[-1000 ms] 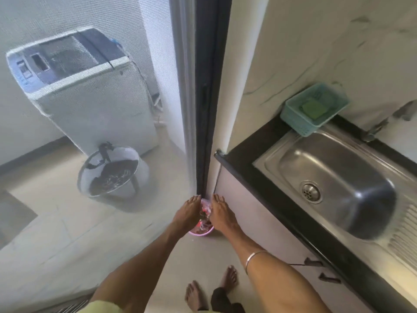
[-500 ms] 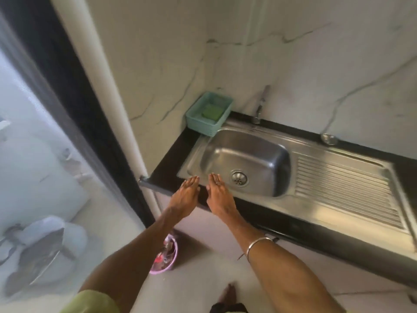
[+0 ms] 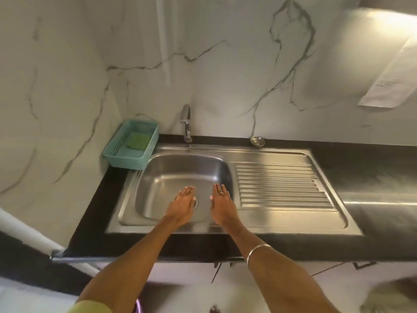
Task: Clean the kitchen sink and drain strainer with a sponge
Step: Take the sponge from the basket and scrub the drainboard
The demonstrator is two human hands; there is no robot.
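Over the sink [image 3: 180,175], both the left hand [image 3: 181,205] and the right hand [image 3: 222,205] hover flat, empty; the sponge [image 3: 138,141] lies at ten o'clock, nearer the left, long axis roughly three-to-nine.

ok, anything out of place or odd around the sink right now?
One thing: the drain strainer sits out on the black counter by the wall, behind the drainboard, not in the sink drain. Sponge lies in the teal basket. Both hands are empty. No spills or damage visible.
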